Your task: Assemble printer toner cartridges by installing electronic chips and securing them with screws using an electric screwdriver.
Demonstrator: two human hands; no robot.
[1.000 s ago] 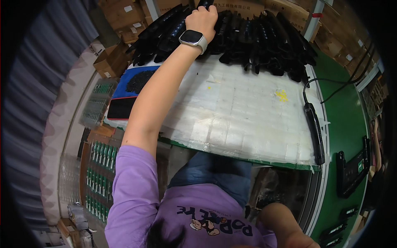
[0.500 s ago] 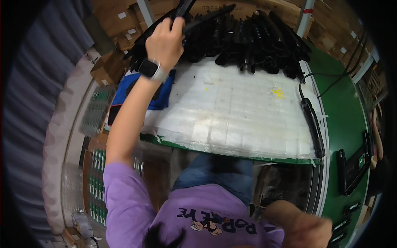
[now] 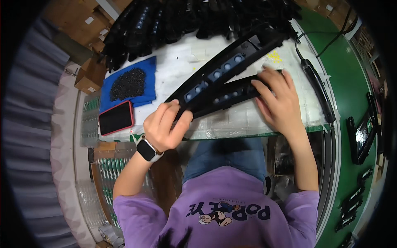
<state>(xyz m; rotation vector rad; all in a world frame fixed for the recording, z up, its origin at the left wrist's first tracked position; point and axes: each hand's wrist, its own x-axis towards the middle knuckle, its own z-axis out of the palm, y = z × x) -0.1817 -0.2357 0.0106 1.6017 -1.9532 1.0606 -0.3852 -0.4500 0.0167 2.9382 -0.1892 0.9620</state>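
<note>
A long black plastic housing, V-shaped with two arms and rows of round pale spots, is held over the near part of the white-covered table. My left hand, wearing a watch, pinches its left end where the two arms meet. The upper arm slants away to the far right. Around the right end of the lower arm are the fingers of my right hand, slightly smeared by motion; its thumb lies on the near side.
Several similar black housings are heaped at the back. Small black pieces lie on a blue cloth, beside a phone in a red case. A corded black stick-shaped tool rests along the right edge. Beyond is a green surface with black parts.
My left hand has come back from the heap with a black housing, now over the near table. My right hand has risen from beside my body onto the housing.
</note>
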